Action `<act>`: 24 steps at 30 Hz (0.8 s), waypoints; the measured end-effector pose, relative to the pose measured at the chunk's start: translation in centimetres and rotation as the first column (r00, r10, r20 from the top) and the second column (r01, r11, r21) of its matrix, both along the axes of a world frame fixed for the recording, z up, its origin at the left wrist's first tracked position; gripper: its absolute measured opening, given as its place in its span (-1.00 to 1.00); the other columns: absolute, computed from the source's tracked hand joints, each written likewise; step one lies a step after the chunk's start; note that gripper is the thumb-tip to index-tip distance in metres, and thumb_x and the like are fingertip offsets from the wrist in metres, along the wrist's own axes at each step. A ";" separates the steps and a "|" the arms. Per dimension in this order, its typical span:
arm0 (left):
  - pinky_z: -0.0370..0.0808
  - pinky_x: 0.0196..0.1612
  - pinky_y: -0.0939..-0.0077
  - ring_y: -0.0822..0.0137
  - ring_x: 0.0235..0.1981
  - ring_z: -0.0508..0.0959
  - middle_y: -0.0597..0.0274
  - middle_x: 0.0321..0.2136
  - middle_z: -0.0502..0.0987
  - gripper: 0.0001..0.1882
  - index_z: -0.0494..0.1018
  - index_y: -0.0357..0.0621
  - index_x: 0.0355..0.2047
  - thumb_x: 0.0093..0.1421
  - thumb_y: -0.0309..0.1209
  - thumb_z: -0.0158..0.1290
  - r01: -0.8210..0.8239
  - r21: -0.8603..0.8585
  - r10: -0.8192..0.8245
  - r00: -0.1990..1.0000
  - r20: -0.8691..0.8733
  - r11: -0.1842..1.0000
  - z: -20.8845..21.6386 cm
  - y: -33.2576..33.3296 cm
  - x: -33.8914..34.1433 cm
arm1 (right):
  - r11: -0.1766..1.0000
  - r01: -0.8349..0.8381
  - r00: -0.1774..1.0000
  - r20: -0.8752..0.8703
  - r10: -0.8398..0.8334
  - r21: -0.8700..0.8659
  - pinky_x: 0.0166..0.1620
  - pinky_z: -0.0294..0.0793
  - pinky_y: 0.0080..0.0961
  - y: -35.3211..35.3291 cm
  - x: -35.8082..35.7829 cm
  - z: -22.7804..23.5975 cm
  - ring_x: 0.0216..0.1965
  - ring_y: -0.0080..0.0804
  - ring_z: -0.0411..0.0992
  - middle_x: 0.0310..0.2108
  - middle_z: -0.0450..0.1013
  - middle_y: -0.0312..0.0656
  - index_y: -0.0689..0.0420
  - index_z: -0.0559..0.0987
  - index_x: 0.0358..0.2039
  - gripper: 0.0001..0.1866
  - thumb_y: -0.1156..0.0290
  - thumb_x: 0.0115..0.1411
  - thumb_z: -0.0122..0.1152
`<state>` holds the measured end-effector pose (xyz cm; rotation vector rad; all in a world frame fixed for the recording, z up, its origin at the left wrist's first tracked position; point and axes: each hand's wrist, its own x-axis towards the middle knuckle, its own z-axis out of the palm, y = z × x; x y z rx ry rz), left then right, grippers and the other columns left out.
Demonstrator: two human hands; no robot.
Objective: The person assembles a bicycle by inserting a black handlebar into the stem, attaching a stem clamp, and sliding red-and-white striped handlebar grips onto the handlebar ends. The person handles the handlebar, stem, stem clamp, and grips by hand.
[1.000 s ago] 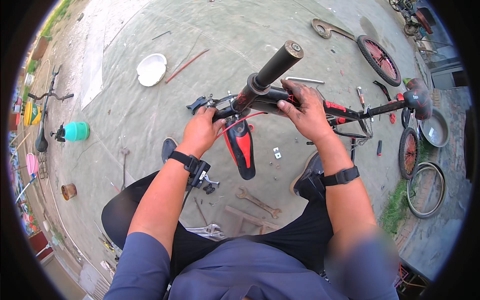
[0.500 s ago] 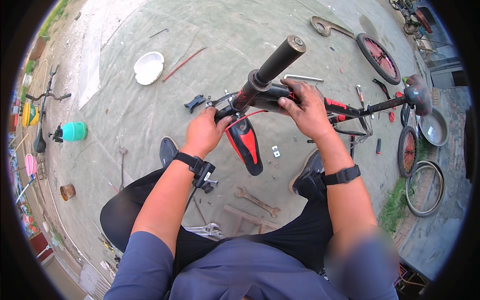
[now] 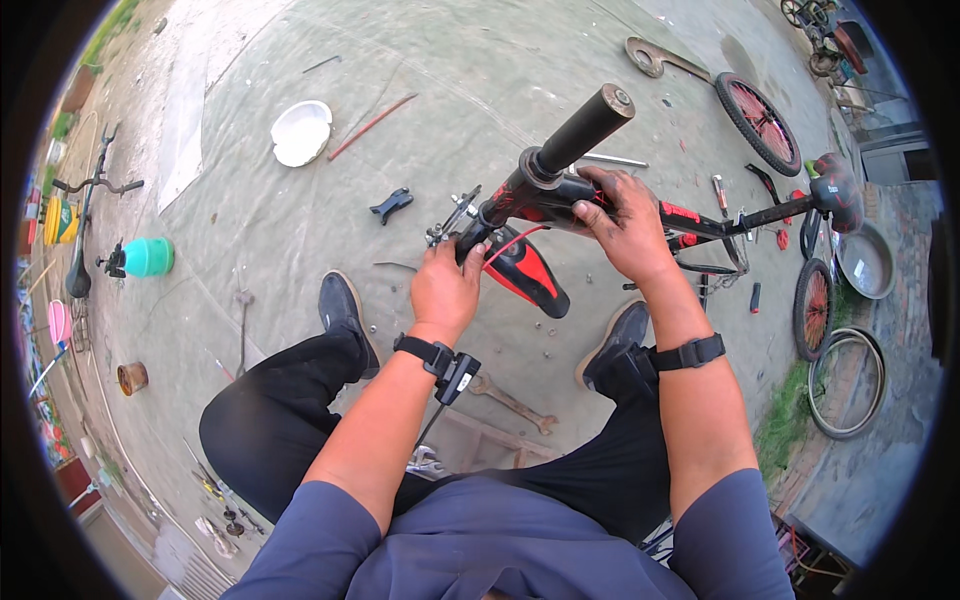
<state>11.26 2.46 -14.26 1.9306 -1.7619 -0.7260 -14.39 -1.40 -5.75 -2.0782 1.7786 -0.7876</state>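
Note:
A black and red bicycle frame (image 3: 680, 216) stretches away to the right, its saddle (image 3: 836, 195) at the far end. At its near end a black tube (image 3: 588, 128) sticks up at a tilt from the head of the frame. My right hand (image 3: 632, 222) is wrapped over the frame's tubes just behind that head, thumb on the near side. My left hand (image 3: 445, 290) is closed round a black fork leg below it; the fingertips are partly hidden. Beside the fork a black and red mudguard (image 3: 532, 278) hangs, and a thin red cable (image 3: 515, 243) curves over it.
Near my feet lie an open-end wrench (image 3: 512, 402) and small loose nuts. A black plastic part (image 3: 391, 206), a white bowl (image 3: 301, 134) and a red rod (image 3: 371, 127) are farther off. Wheels (image 3: 757, 118) and a metal basin (image 3: 866, 260) lie to the right; a green sprayer bottle (image 3: 148, 257) stands left.
The front of the bicycle has shifted right, with its upright tube a little lower. The mudguard has swung to the right. My left hand has moved right and slightly nearer, still on the fork.

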 end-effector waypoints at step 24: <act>0.56 -0.11 -0.06 -0.25 -0.19 0.61 -0.19 -0.15 0.60 -0.64 0.50 -0.27 0.04 0.36 -0.29 0.01 0.232 0.117 -0.211 0.962 -0.172 0.966 -0.3 5.4 1.1 | 0.987 -0.063 0.998 -0.013 0.065 0.151 -0.04 0.48 -0.04 3.1 -1.2 1.8 -0.05 0.20 0.47 -0.16 0.56 0.06 0.19 0.59 -0.03 -0.53 0.34 0.05 0.48</act>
